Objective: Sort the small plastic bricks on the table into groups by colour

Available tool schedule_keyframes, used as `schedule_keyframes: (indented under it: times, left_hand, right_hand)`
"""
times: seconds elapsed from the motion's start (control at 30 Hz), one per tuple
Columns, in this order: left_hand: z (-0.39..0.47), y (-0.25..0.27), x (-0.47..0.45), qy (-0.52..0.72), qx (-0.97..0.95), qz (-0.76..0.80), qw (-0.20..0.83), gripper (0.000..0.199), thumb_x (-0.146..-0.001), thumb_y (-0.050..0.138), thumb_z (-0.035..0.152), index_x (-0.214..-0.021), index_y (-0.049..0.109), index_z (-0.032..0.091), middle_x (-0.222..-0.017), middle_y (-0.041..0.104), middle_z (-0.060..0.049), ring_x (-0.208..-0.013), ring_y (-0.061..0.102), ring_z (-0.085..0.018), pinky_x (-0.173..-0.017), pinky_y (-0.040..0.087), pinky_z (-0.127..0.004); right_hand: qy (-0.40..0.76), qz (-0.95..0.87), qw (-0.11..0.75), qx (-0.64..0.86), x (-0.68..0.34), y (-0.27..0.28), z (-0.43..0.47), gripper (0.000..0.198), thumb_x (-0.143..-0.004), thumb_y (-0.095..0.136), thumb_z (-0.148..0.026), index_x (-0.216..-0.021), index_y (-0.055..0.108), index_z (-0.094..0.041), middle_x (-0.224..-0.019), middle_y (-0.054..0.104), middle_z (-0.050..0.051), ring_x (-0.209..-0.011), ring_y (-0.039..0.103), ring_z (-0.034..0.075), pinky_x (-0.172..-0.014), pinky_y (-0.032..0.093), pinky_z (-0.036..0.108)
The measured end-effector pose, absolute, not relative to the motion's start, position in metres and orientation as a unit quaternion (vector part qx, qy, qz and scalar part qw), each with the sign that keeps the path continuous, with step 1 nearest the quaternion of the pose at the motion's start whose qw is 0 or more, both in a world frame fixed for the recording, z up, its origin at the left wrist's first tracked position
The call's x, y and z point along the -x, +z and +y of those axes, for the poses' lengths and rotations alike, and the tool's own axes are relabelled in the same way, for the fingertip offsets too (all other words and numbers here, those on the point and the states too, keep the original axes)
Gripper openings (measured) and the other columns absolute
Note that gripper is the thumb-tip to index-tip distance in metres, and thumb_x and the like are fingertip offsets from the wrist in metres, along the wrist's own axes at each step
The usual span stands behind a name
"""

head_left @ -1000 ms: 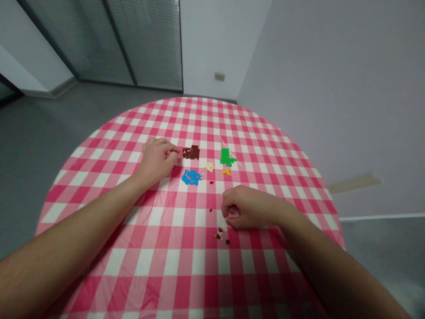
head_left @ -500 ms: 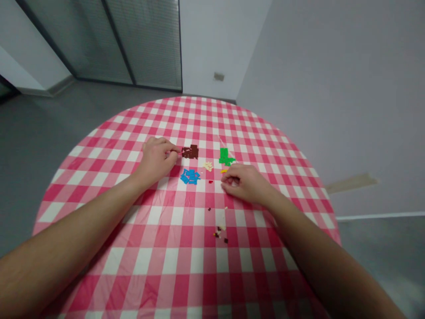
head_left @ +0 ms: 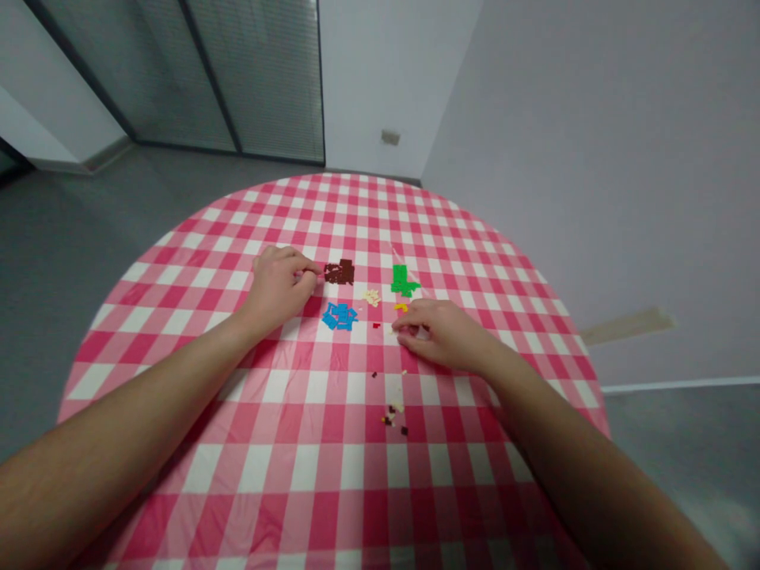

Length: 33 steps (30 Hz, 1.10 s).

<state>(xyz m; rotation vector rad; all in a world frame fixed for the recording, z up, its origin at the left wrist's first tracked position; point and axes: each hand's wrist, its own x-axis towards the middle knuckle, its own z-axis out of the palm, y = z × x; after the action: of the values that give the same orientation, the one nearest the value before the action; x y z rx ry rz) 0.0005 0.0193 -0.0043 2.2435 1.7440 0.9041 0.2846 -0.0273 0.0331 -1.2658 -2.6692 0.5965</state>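
Note:
My left hand (head_left: 282,279) rests at the left of a cluster of dark brown toy brick pieces (head_left: 340,272). Its thumb and index finger are pinched together beside the cluster; anything between them is too small to make out. My right hand (head_left: 442,332) is low over the cloth, below a few yellow pieces (head_left: 401,307). Its fingers are curled, with a tiny pale speck at the thumb and index tips. Between my hands lie blue pieces (head_left: 340,317), cream pieces (head_left: 372,298) and a small red piece (head_left: 376,325). Green pieces (head_left: 404,280) sit beyond the yellow ones.
Nearer to me, several loose dark brown and cream bits (head_left: 393,416) are scattered. All of this lies on a round table with a red-and-white checked cloth (head_left: 285,475). A grey wall (head_left: 594,158) rises on the right, and glass panels (head_left: 261,79) stand behind at the left.
My right hand has shifted slightly down and towards me, uncovering more of the yellow pieces. A pale speck now shows at its fingertips. My left hand has barely moved.

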Motion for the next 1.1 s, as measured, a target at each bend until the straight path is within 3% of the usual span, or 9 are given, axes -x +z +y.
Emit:
schedule_keyframes:
  times: [0.23,0.47,0.77,1.1]
  left_hand:
    - [0.015,-0.001,-0.002,0.293,-0.75,0.587,0.08,0.028,-0.084,0.047,0.027,-0.081,0.074,0.025,-0.092,0.072,-0.005,-0.097,0.06,-0.028,-0.094,0.042,-0.047]
    - [-0.007,0.009,-0.017,0.292,-0.814,0.495,0.088,0.031,-0.084,0.045,0.028,-0.08,0.075,0.022,-0.085,0.07,-0.005,-0.086,0.061,-0.023,-0.086,0.045,-0.041]
    - [-0.038,0.018,-0.033,0.25,-0.877,0.372,0.174,0.027,-0.085,0.048,0.019,-0.083,0.074,0.022,-0.085,0.067,-0.005,-0.087,0.058,-0.022,-0.084,0.043,-0.041]
    - [-0.057,0.016,-0.046,0.165,-0.917,0.272,0.241,0.016,-0.091,0.059,0.02,-0.094,0.075,0.022,-0.092,0.069,-0.005,-0.091,0.057,-0.023,-0.083,0.04,-0.04]
  right_hand:
    - [0.163,-0.897,-0.019,0.41,-0.283,0.037,-0.034,0.026,-0.096,0.049,-0.023,-0.101,0.074,-0.019,-0.093,0.069,0.009,-0.082,0.06,0.02,-0.07,0.04,0.031]
    - [0.094,-0.889,-0.031,0.447,-0.277,0.028,-0.028,0.032,-0.096,0.045,-0.02,-0.118,0.069,-0.019,-0.11,0.07,0.011,-0.094,0.062,0.023,-0.071,0.041,0.031]
    - [0.095,-0.892,-0.054,0.438,-0.279,0.035,-0.033,0.028,-0.093,0.049,-0.019,-0.101,0.076,-0.02,-0.096,0.07,0.009,-0.084,0.062,0.021,-0.067,0.039,0.031]
    - [0.057,-0.892,-0.045,0.447,-0.277,0.027,-0.03,0.033,-0.095,0.046,-0.02,-0.117,0.071,-0.021,-0.108,0.072,0.01,-0.092,0.065,0.023,-0.069,0.042,0.031]
